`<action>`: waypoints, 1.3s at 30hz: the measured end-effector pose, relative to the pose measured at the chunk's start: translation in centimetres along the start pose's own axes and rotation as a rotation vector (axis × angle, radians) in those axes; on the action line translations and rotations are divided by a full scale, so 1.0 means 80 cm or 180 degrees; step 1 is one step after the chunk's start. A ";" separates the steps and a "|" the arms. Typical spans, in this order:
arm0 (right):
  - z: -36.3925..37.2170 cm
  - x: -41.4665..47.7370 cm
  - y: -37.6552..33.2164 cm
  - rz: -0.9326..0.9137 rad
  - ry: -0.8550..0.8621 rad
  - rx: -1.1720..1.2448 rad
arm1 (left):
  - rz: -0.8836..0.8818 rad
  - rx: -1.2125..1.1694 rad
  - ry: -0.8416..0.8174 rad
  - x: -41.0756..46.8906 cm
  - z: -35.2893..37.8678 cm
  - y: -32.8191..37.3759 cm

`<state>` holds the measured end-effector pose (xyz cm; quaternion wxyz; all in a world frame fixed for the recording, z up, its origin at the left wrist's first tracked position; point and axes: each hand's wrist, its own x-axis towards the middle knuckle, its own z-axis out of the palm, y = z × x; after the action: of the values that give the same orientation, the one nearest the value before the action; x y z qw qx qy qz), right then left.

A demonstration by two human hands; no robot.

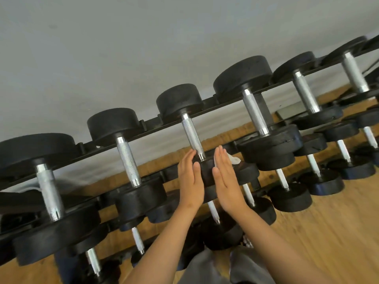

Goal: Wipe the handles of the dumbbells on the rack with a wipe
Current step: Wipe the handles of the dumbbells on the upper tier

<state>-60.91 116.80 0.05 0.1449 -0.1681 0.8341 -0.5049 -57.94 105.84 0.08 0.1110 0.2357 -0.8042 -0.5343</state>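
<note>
Several black dumbbells with knurled silver handles lie across the top tier of the rack (223, 104). My left hand (190, 181) and my right hand (225, 181) are held flat, fingers straight, on either side of the near head (207, 173) of the middle dumbbell, just below its handle (192, 136). A crumpled white wipe (233, 159) shows behind my right hand, with a small white edge on the palm side. Whether that hand presses the wipe against the head is hidden.
Neighbouring dumbbells (129, 158) (256, 113) sit close on both sides on the top tier. Lower tiers hold smaller dumbbells (283, 179) below my arms. A grey wall (123, 48) stands behind the rack and wooden floor (328, 232) lies to the right.
</note>
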 end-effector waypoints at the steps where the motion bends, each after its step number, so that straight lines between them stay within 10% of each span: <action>1: -0.004 0.007 -0.003 0.0189 0.0036 0.0311 | 0.0097 0.0077 -0.0015 0.001 -0.001 -0.002; 9: -0.012 0.029 0.019 0.1708 0.0324 0.1260 | 0.0228 0.0133 -0.0351 0.008 -0.011 -0.009; 20: -0.012 -0.019 -0.028 0.0652 0.0910 0.0583 | -0.0545 -0.1133 -0.0033 0.011 -0.012 0.007; 39: -0.080 0.162 -0.139 -0.0185 0.1015 0.1295 | -0.1225 -0.0243 0.1233 0.052 0.026 0.050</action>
<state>-73.68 111.52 11.88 0.0279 -0.0777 0.7225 -0.6864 -63.47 106.69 2.60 0.1679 0.4775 -0.6877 -0.5204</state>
